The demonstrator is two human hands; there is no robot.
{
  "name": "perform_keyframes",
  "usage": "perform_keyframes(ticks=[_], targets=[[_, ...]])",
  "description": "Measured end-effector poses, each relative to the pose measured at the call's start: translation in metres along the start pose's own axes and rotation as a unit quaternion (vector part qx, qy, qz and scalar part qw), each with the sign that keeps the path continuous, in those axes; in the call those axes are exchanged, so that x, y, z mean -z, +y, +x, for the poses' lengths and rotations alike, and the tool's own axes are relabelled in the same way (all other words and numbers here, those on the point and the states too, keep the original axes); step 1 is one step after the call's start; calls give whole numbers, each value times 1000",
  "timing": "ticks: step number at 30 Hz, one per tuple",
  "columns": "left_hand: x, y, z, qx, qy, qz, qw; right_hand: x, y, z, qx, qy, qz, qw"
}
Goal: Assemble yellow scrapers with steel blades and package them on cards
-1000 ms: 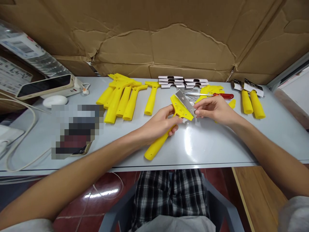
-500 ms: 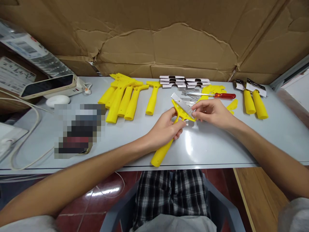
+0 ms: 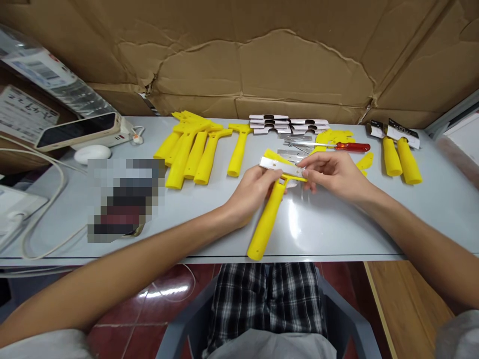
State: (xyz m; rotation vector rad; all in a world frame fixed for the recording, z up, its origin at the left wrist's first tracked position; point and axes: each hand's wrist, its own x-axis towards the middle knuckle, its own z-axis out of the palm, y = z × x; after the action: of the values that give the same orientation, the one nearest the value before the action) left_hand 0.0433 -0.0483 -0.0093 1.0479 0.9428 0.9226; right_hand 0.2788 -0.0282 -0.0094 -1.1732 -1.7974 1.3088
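A yellow scraper handle (image 3: 266,219) slants toward the table's front edge, its wide head uppermost. Over that head lies a metal blade strip (image 3: 281,166) with small holes near its ends. My left hand (image 3: 251,195) is closed around the left side of the head, thumb pressing on the strip. At the other end, my right hand (image 3: 333,173) pinches the strip's right end between thumb and fingers. Just behind my hands are more metal strips (image 3: 290,155), a red-handled screwdriver (image 3: 352,147) and flat yellow pieces (image 3: 335,137).
Several yellow scraper handles (image 3: 183,154) are heaped at the back left, and one handle (image 3: 238,152) lies apart. Folded cards (image 3: 269,122) are stacked at the back. Two carded scrapers (image 3: 408,162) rest at right. A phone (image 3: 78,130) and cables stand left. Cardboard (image 3: 299,70) walls the rear.
The metal strip has turned to lie more level along the scraper head. My left hand has shifted from the neck to the head's left end, and the handle has swung slightly right.
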Motion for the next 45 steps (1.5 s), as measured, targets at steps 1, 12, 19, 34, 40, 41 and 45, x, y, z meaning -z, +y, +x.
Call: perform_keyframes(ticks=[1,12,19,34,40,41,45], targets=[[2,1,2,-12,6,-13,1000,1,0,0,3,4,-5,1000],[11,9,10,-32,47,-22,998,4,-8,0,-13,48,18,999],[14,7,11,-59,58,-19,996,3,-11,-2,-7,52,15,999],[8,6,12,-21,65,-51,996,2,-9,-1,-12,67,35,997],[11,4,14,-25,57,-58,996,0,-9,0,-40,29,58,997],[12,4,14,-29,54,-59,996,-1,-9,0,-50,21,70,996],[13,3,14,-37,58,-50,996,-5,-8,-1,-74,9,123,990]])
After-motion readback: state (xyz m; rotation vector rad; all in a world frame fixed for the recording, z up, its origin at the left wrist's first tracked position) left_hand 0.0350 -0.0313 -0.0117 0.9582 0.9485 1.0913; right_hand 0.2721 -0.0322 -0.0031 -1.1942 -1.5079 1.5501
